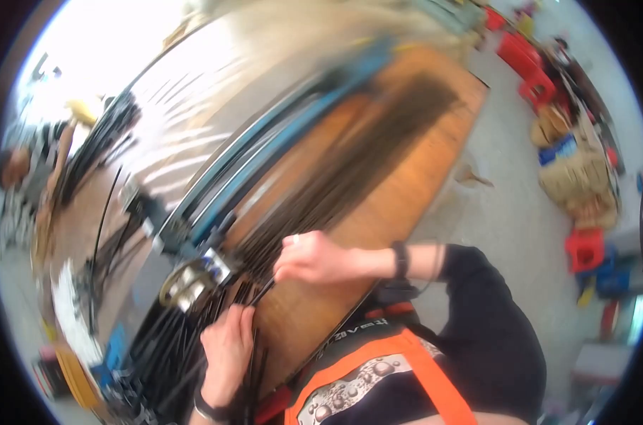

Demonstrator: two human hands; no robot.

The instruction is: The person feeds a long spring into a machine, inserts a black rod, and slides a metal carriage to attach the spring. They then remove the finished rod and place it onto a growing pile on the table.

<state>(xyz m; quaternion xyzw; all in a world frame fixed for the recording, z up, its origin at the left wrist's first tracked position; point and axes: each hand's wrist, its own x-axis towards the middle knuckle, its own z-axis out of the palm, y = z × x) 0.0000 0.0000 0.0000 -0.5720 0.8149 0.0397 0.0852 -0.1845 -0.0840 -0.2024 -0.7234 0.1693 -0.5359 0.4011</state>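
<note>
A thin dark rod (263, 291) runs between my two hands. My right hand (313, 259) is closed around its upper end, beside a long bundle of thin dark rods (350, 170) on the wooden table. Lower down, my left hand (226, 347) has its thumb and fingers pressed together on the rod's other end. Just left of the hands stands a metal machine head (192, 283) with a round brass-coloured part. Blue rails (286, 134) stretch from it toward the far side. Motion blurs the bundle and the rails.
More black rods (183, 347) lie in a heap at the lower left. The orange-brown table's edge (435, 191) runs along the right. Another person (24, 170) is at the far left. Red stools (523, 57) and cardboard (580, 177) line the right wall.
</note>
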